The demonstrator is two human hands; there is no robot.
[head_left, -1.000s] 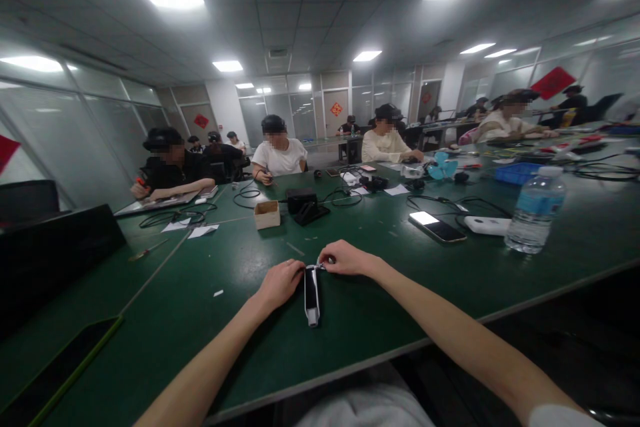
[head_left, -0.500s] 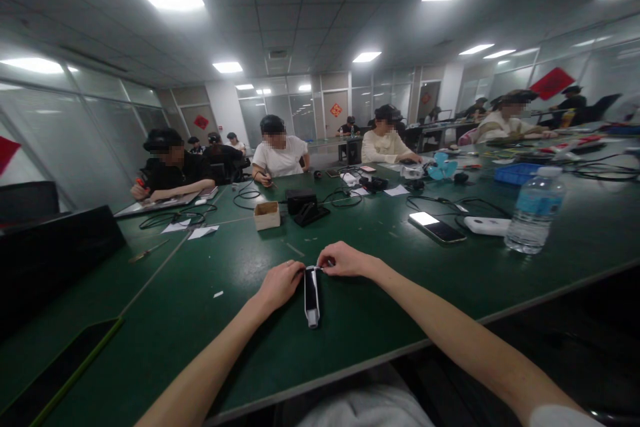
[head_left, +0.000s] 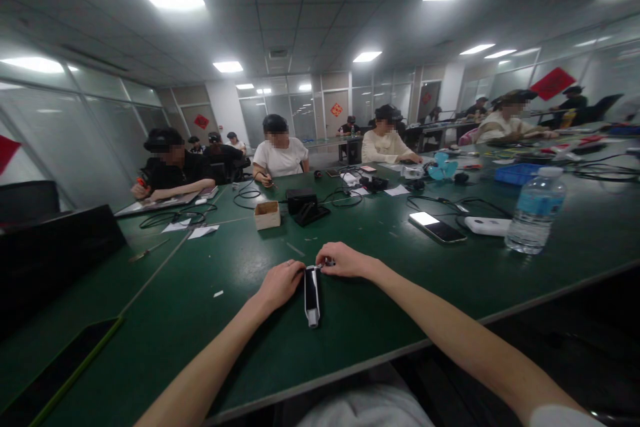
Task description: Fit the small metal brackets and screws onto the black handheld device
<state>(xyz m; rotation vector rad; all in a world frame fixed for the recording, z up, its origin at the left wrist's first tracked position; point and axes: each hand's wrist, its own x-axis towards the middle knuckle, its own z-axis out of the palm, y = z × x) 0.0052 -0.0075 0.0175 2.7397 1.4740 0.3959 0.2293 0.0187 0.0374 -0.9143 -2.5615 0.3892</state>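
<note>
A slim white device with a long dark face (head_left: 311,290) lies on the green table (head_left: 380,327) in front of me. It looks like a scanning pen, its narrow grey-white tip pointing towards me. My left hand (head_left: 281,283) rests on the table with its fingertips closed against the device's far left end. At the far right end, my right hand (head_left: 345,260) is closed in a pinch. Something small and pale shows at those fingertips, too tiny to name. The fingers partly cover the far end of the device.
Beyond my hands stand a small open box (head_left: 267,215) and a black stand (head_left: 303,205). To the right lie a phone (head_left: 437,227), a white case-like object (head_left: 487,226) and a water bottle (head_left: 536,211). A green-edged tablet (head_left: 65,370) lies at left. Several people sit around the table.
The fingers of my right hand have shifted slightly at the device's far end. My left hand and the device have stayed in place.
</note>
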